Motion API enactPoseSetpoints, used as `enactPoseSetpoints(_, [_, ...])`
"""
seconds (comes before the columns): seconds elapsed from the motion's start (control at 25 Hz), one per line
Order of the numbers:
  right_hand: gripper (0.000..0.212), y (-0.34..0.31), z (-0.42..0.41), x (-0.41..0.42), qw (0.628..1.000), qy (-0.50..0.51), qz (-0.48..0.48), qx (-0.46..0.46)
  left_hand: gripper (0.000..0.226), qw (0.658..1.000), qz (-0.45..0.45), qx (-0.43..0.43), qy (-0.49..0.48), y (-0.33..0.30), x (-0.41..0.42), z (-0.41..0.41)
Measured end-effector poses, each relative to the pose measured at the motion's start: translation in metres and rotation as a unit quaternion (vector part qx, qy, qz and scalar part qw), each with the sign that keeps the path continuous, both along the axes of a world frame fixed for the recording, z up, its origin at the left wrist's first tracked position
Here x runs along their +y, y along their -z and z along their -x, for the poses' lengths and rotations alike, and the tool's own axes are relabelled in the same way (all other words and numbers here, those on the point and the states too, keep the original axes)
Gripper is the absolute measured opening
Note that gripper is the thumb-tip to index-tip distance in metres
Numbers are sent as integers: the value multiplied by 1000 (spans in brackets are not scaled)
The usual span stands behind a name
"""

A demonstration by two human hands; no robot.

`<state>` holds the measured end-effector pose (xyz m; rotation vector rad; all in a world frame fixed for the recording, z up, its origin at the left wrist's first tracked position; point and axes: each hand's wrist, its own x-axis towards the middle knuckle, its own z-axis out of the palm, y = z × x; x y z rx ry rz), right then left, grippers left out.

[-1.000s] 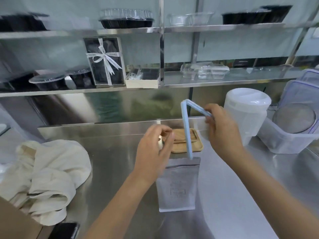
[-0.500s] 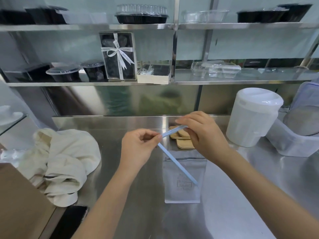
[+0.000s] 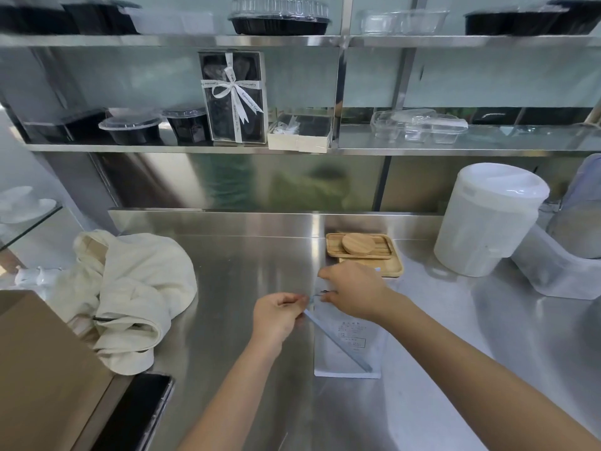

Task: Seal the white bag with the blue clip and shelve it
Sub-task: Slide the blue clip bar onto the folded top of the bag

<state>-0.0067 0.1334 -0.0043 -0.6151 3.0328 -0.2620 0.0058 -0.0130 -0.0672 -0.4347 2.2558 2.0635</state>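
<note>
Both hands (image 3: 276,317) on blue clip (image 3: 338,341)

White bag (image 3: 348,349) top hidden under right hand (image 3: 353,292); print unreadable.

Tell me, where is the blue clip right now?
In the head view, the blue clip lies slanted across the white bag on the steel counter, just right of centre. Its upper end is pinched between the left hand and right hand.

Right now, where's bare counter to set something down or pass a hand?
Free: the steel strip between the cream cloth and the white bag, though the left hand sits in it; also the near-right counter between the bag and the white lidded tub. Crowded: the left edge, with cloth, cardboard box and phone; behind the bag, the wooden tray.
</note>
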Motion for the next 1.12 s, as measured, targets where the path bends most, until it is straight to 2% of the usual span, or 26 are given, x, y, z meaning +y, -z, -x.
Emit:
enactPoseSetpoints(0.08, [39,0,1,0,1000,0,-5,-6,5,1000,-8,2,1,2,7,0])
enactPoseSetpoints(0.28, [45,2,2,3,1000,4,-5,-3,8,1000,-30,-4,-2,5,15,0])
enactPoseSetpoints(0.44, [27,1,1,2,1000,5,3,1,12,1000,-22,-19,10,8,19,-2])
enactPoseSetpoints(0.64, [25,3,0,1,1000,16,12,16,23,998,41,-12,50,7,16,-6])
enactPoseSetpoints(0.8, [22,4,1,2,999,23,18,15,30,994,38,6,98,5,13,-10])
enactPoseSetpoints(0.96, [26,4,3,4,999,22,16,21,26,993,22,25,110,5,11,-11])
enactPoseSetpoints(1.12, [43,8,2,2,999,29,7,29,18,995,-21,32,91,7,14,-12])
